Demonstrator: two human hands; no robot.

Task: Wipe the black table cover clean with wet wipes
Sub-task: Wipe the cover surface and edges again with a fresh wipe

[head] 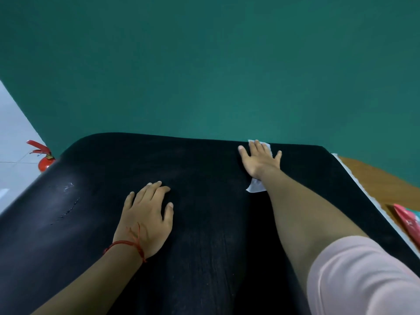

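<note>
Two wide grips, left hand [145, 214] on black table cover [204, 258], right hand [259, 160] pressing wet wipe [255, 186], fire extinguisher [45, 161] left

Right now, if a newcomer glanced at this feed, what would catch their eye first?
The wide black fabric table cover fills the lower frame, with the right hand pressed flat on a white wet wipe near its far right edge. The left hand rests flat near the middle. A whitish scuffed patch marks the cover's left side, with a red fire extinguisher on the floor beyond.
</note>
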